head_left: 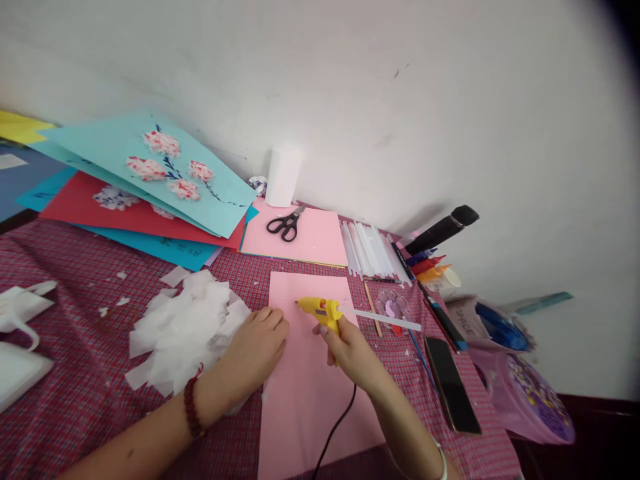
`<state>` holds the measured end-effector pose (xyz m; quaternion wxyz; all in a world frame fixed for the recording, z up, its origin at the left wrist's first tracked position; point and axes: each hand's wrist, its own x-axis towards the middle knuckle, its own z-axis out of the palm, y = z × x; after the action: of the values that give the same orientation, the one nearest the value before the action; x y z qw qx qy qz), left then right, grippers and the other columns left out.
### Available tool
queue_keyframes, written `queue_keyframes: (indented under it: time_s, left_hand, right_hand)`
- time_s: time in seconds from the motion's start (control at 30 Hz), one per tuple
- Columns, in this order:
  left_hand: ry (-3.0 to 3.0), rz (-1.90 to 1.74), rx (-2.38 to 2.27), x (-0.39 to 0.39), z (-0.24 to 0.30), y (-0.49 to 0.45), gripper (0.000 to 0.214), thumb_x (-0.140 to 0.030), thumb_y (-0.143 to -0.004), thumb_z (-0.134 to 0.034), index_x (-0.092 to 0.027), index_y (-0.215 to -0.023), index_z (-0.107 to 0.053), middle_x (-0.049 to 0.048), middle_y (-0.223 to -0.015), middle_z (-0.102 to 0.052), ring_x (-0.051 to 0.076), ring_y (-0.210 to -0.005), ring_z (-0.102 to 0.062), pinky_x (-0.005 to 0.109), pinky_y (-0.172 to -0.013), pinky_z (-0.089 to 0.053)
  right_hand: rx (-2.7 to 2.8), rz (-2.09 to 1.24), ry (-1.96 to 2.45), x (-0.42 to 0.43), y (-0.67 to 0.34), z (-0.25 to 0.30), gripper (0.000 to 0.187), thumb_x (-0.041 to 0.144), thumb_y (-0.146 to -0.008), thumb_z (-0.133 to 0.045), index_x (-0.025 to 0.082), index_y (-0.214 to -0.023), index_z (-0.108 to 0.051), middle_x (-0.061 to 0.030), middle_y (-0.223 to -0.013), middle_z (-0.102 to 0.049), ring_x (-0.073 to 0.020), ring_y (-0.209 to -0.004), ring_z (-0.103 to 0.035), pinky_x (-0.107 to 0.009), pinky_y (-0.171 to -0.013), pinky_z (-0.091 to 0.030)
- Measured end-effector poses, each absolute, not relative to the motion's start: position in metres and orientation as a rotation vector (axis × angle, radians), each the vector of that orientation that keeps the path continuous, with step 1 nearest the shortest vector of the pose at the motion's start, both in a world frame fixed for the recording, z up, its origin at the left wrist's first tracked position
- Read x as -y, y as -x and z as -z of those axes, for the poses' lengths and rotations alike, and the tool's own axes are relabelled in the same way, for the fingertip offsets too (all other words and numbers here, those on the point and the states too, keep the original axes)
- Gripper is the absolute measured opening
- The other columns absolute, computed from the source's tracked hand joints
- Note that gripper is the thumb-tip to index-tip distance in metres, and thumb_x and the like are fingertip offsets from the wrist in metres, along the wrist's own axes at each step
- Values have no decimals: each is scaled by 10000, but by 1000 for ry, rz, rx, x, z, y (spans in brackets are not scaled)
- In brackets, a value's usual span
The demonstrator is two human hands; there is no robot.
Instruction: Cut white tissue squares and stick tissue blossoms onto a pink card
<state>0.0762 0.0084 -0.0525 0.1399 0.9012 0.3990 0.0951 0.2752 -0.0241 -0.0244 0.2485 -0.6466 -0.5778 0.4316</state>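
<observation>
My right hand (345, 343) is closed around the handle of a yellow hot glue gun (320, 309). A long translucent glue stick (387, 319) sticks out of its back end. The nozzle points left above a pink paper sheet (310, 393). My left hand (263, 343) lies flat, palm down, on the left edge of that sheet, with its fingers together; their tips are partly hidden. Just left of it is a pile of white tissue squares (187, 327). The gun's black cord (336, 428) runs down across the sheet.
Black scissors (285, 227) lie on stacked pink paper (320, 237) at the back. Flower-decorated cards (200, 193) lean at back left. White glue sticks (370, 247), a palette (393, 307), a brush (423, 360) and a phone (451, 385) are on the right. A white device (20, 367) stands left.
</observation>
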Motion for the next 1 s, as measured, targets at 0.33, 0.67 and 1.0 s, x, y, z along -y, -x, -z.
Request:
queue_keyframes:
  time_s: [0.33, 0.67, 1.0]
  left_hand:
    - [-2563, -282, -1160, -10, 55, -76, 155, -156, -865, -437, -161, -918, -583, 86, -983, -551, 240, -958, -456, 392, -853, -385]
    - [-2547, -211, -1166, -10, 50, -76, 226, -141, -852, -452, -178, -1024, -594, 95, -1017, -560, 255, -965, -456, 402, -830, -383]
    - [-2522, -273, -1153, -11, 51, -74, 199, -159, -863, -442, -186, -987, -595, 86, -989, -542, 239, -955, -444, 387, -834, -379]
  right_hand:
    - [1502, -1174, 1768, 46, -287, 25, 291, 444, -875, -467, 177, -898, -579, 27, -600, -503, -106, -450, -467, -244, -444, -383]
    - [1432, -1222, 1758, 35, -289, 21, 312, 457, -856, -463, 169, -901, -573, 35, -553, -497, -104, -421, -441, -239, -425, -356]
    - [895, -1487, 1602, 34, -310, 29, 352, 516, -786, -538, 191, -899, -611, 5, -559, -585, -94, -371, -380, -228, -372, -278]
